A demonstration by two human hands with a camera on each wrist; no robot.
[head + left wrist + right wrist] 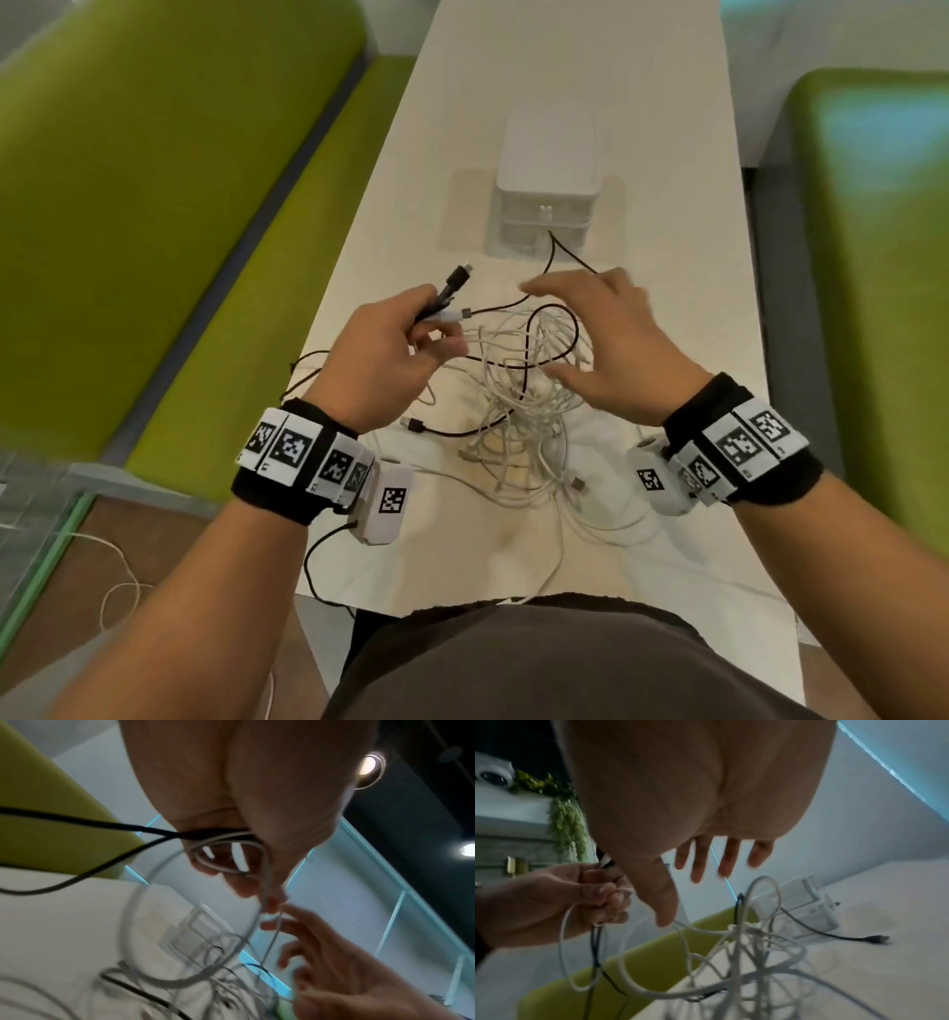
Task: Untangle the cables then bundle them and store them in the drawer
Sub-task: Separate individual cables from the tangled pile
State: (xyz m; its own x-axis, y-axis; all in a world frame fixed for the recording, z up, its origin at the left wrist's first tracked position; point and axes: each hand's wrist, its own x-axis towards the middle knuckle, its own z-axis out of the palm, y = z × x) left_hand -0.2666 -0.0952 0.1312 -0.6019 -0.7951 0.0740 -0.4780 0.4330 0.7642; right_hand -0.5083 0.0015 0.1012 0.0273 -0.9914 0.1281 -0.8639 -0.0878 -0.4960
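A tangle of white cables [529, 411] with a black cable [518, 362] threaded through it lies on the pale table [462, 555]. My left hand [390, 349] is raised over the tangle's left side and grips several cable ends [452, 293], black and white, with their plugs sticking out past the fingers. In the left wrist view the curled fingers [231, 862] hold white and black strands. My right hand [601, 334] hovers over the tangle with fingers [700, 860] spread and holds nothing. A small white drawer unit [547, 190] stands behind the cables, drawers closed.
Green upholstered benches [154, 205] run along both sides of the narrow table. A black cable end [875, 939] lies loose near the drawer unit. Another white cable [118, 586] lies on the floor at the lower left.
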